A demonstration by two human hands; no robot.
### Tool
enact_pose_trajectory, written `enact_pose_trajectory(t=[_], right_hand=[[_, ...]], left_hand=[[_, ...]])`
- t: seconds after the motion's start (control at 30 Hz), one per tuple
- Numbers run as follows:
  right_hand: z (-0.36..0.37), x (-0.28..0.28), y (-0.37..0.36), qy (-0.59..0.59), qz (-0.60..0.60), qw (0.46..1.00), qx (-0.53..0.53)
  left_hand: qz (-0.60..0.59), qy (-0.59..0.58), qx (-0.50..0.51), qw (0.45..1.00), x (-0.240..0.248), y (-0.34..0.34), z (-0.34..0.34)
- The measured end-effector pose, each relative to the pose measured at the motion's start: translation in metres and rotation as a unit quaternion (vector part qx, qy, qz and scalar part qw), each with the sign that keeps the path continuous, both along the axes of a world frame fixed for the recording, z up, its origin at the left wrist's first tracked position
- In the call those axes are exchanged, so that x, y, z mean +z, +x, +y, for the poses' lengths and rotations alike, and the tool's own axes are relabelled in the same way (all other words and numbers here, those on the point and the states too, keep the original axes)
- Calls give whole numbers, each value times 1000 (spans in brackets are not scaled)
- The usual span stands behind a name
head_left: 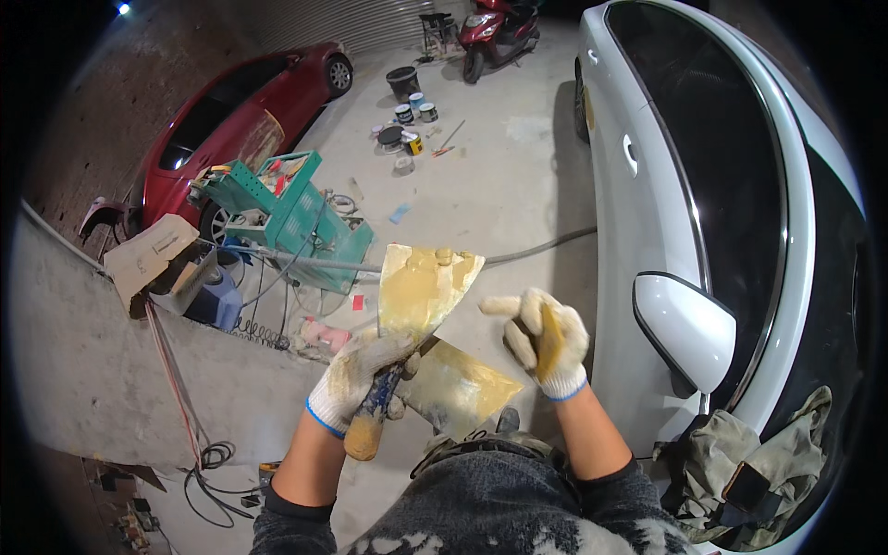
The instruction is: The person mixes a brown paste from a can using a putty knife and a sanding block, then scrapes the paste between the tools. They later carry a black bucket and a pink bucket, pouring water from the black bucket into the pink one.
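My left hand [368,370], in a white knit glove with a blue cuff, is closed round the blue-and-wood handle [368,427] of a putty knife. The putty knife's wide blade [424,289] points away from me, coated in yellow putty with lumps near its far edge. A second flat blade [467,384], smeared with yellow, sticks out to the right below that hand; its grip is hidden. To the right, my gloved right hand [546,340] is raised apart from both blades. Its index finger stretches left and the other fingers bend loosely. A yellow patch marks that glove.
A white car [622,231] with a protruding side mirror [684,333] stands close on my right, a crumpled cloth [749,462] by it. At left are a green tool cart [277,217], a torn cardboard box [153,254] and a hose [546,245]. Farther off: a red car [277,97], paint cans [404,113], a scooter [495,37].
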State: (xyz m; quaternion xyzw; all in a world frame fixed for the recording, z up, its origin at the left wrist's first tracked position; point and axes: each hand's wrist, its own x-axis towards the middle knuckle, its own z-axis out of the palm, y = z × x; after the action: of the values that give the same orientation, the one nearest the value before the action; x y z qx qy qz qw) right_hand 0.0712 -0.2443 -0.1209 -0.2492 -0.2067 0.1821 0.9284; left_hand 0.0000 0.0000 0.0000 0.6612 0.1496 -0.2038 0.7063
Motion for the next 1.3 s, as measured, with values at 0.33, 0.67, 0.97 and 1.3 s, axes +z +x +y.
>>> enact_pose_trajectory(t=[0.33,0.67,0.97,1.3], right_hand=[[32,-46,5,-18,183,982,-37],[45,-9,5,-275,149,914,-258],[115,-23,42,-412,-87,794,-438],[135,-24,176,-527,-207,768,-298]], left_hand=[[-63,-173,86,979,-71,11,3],[-183,-330,193,906,-97,57,-20],[-120,-416,182,883,-108,153,-16],[-93,-477,290,825,-101,288,55]])
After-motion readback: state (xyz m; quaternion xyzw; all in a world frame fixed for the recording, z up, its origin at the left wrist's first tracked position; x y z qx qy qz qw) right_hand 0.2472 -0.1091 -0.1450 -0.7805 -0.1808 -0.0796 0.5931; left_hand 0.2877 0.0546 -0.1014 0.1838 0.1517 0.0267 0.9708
